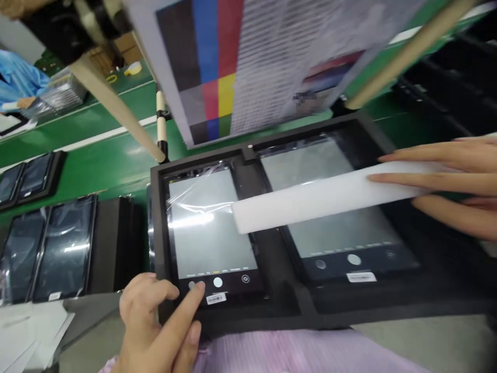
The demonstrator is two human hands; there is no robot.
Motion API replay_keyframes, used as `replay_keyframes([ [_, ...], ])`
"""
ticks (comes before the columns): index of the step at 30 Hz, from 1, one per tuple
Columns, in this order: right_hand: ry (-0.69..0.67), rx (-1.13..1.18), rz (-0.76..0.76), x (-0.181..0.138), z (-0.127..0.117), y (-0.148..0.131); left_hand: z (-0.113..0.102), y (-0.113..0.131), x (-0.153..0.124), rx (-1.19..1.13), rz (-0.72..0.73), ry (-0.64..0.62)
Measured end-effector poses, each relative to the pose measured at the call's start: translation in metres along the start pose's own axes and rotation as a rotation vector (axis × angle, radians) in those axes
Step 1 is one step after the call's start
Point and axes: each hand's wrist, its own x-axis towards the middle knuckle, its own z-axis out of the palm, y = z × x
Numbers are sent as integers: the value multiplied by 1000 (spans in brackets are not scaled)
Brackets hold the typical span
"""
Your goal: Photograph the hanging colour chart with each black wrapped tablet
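Two tablets lie side by side in a black foam tray, both lit with a camera screen. My left hand has its index finger stretched onto the lower left of the left tablet, beside the white round shutter button; it holds nothing, and its fingers are apart. Clear film with creases covers that tablet's upper part. From the right, my right hand grips a white strip, which looks like foam. The strip slants across the right tablet, hiding its middle, and its free end reaches the left tablet's edge.
A printed colour chart stands behind the tray, between wooden poles. Film-covered tablets in foam trays lie at left on the green bench. White papers are lower left. Farther back, a person in blue handles stacked clear trays.
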Motion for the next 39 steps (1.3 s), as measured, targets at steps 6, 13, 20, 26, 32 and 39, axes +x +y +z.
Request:
replay_keyframes([
  [6,89,-161,-419,-8,-24,-3,42,63,36,-19,225,-30],
  [13,131,-265,-206,-44,-68,45,65,126,71,-36,199,-201],
  [20,93,-218,-61,-58,-76,54,81,150,98,21,248,-230],
  [26,134,-211,-42,-59,-71,49,79,139,94,31,258,-260],
  [32,171,-171,-118,-61,-68,59,54,107,62,38,184,-167],
  [39,175,-136,22,-77,-54,60,40,77,26,92,166,-206],
])
